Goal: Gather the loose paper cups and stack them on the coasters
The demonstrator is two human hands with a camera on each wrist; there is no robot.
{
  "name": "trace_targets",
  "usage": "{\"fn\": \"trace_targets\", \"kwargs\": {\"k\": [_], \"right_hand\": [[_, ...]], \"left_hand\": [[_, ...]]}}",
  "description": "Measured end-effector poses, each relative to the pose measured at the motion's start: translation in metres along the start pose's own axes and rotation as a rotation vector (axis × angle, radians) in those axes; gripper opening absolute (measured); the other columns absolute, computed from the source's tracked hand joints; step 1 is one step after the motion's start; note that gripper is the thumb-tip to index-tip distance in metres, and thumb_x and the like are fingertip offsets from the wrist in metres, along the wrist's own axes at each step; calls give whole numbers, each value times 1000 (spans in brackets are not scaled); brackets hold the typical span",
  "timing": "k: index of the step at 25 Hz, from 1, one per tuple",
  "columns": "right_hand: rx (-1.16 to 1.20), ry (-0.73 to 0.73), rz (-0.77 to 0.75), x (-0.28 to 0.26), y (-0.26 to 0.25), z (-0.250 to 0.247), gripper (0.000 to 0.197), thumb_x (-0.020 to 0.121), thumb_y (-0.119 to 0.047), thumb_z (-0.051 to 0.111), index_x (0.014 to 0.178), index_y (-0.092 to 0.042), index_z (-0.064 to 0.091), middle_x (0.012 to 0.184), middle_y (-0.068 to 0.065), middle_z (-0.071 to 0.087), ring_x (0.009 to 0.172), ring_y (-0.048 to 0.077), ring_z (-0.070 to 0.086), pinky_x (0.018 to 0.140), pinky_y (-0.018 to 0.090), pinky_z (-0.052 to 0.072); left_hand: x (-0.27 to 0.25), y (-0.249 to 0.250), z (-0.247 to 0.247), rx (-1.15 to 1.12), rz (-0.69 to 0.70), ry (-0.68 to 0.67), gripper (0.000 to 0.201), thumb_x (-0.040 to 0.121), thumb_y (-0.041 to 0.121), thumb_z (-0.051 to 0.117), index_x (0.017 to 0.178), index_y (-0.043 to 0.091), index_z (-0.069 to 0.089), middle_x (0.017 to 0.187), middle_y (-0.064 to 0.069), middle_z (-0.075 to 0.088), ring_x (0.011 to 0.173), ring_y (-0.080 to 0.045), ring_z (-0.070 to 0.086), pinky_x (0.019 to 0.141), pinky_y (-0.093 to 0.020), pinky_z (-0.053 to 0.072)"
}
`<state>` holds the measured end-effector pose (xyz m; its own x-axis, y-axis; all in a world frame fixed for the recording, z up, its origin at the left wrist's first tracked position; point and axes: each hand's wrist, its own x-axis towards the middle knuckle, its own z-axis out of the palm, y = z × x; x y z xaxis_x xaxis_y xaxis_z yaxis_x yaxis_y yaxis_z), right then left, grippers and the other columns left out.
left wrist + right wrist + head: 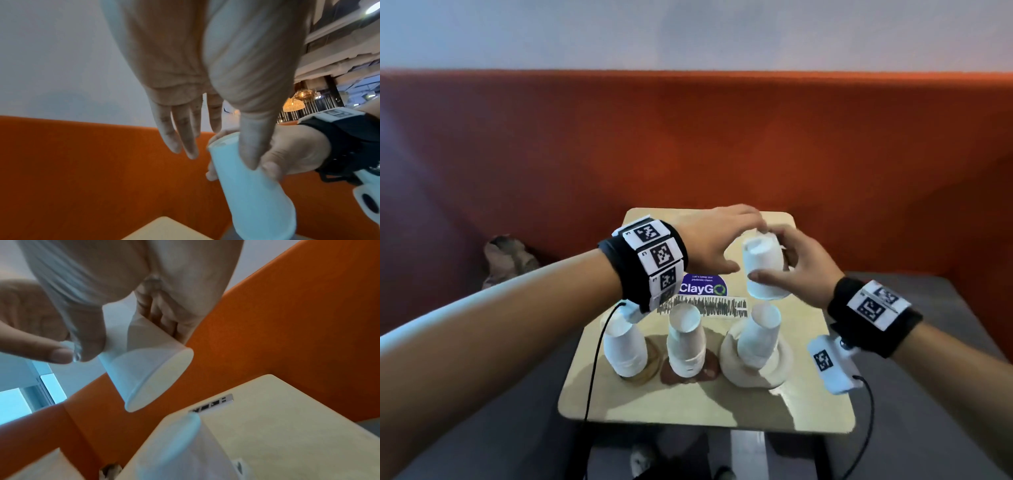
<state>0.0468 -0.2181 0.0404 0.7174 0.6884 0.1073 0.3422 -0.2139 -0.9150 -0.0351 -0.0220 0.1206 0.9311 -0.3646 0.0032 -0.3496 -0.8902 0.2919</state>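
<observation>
Cups are hanging upside down in the air, a short stack (765, 270) held just above the rightmost pile (758, 337) on the table (688, 407). The right hand (799, 270) is gripping the stack's side wall with thumb and curled fingers. The left hand (717, 240) is resting its thumb on the side and its fingertips at the top, fingers fairly straight, steadying rather than clutching. Three piles are standing on coasters: the left pile (625, 353), the middle pile (686, 344) and the right one on a pale coaster (732, 363). The risk is that the held stack is tilting, so its rim could catch the pile's top and knock it sideways into the middle pile. Squeezing too hard could also dent the thin paper and jam the nesting.
</observation>
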Motion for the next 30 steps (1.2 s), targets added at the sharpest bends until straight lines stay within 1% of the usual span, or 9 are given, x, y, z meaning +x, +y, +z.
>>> {"fn": "trace_targets", "kwargs": {"k": [4,6,9,14,16,19,24,27,30], "right_hand": [[38,14,23,-27,28,10,69,63,-20,93,121,-22,55,114,0,69,105,18,67,93,34,54],[57,40,22,-28,31,11,69,62,-15,94,119,-23,55,113,0,70,105,18,67,94,34,54],[44,50,25,-28,34,10,72,56,-23,95,116,-28,55,110,-2,70,102,19,67,92,37,55],[1,59,48,-34,39,10,69,59,-19,95,115,-26,54,111,-6,69,98,17,67,90,45,55],[24,78,43,-37,39,9,68,59,-22,95,113,-26,55,111,-5,68,98,17,67,88,45,56],[22,81,46,-39,37,9,69,54,-33,95,110,-28,55,111,-5,67,97,18,68,86,42,57],[-95,-43,117,-41,47,13,69,57,-23,96,110,-26,51,110,-7,65,91,14,68,86,41,56],[-283,-130,192,-46,59,25,73,56,-29,95,109,-29,45,104,-6,63,92,17,64,80,32,54],[-337,-161,245,-49,66,26,77,53,-33,95,108,-31,41,100,-7,62,90,17,61,78,33,53]], "left_hand": [[4,6,20,-47,-92,-162,68,83,36,76,142,25,45,139,7,52,103,-13,64,82,-21,44],[6,12,22,-68,-90,-176,62,87,42,71,142,26,46,137,8,56,98,-10,67,79,-22,45],[11,16,23,-73,-78,-164,51,91,44,66,137,26,52,132,9,61,95,-8,70,76,-20,40],[13,17,38,-113,-87,-160,51,90,44,67,136,32,52,126,11,64,91,-5,70,86,-31,54],[15,18,41,-104,-92,-143,51,88,44,67,135,35,51,124,13,65,91,-4,70,85,-34,56],[17,21,39,-107,-83,-140,51,88,44,68,135,35,53,124,14,65,93,-6,69,84,-31,54],[10,18,50,-54,-146,-253,56,89,41,68,142,40,49,112,16,66,101,-7,67,87,-31,52],[9,11,67,17,-147,-372,59,91,41,65,146,37,44,126,7,64,108,-13,63,91,-35,51],[9,5,69,6,-176,-364,62,91,43,64,148,29,42,136,6,60,114,-14,61,97,-35,48]]}}
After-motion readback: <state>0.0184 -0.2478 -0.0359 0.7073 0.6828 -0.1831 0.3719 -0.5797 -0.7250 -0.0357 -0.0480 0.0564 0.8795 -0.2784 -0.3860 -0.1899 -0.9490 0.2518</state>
